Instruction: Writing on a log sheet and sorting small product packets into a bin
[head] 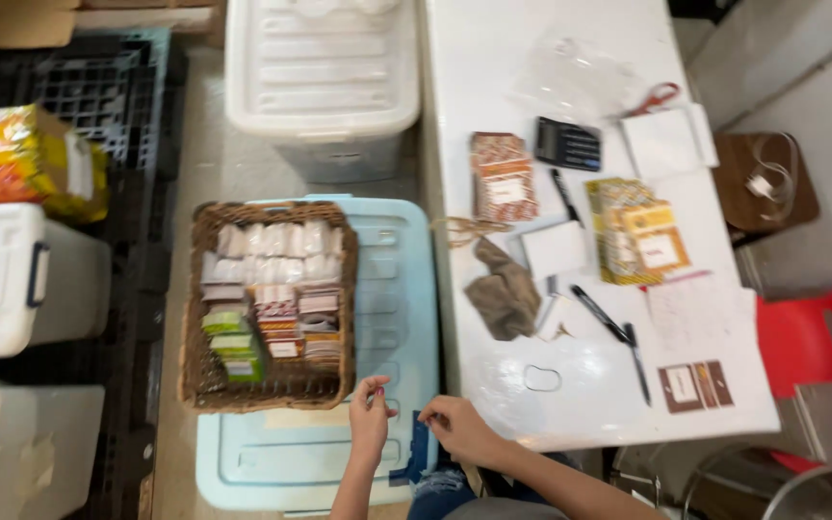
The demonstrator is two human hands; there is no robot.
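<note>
Both hands, left hand (369, 416) and right hand (459, 427), are pinching something tiny beside the basket (199, 318); it could be slipping onto the blue lid (397, 279)

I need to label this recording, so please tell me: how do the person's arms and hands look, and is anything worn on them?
Both forearms are bare, with no sleeves in view. The left hand and the right hand wear no gloves. The picture is too blurred to tell rings or a watch.

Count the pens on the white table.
3: one pen below the calculator, and two pens end to end near the front. More may hide under papers.
</note>
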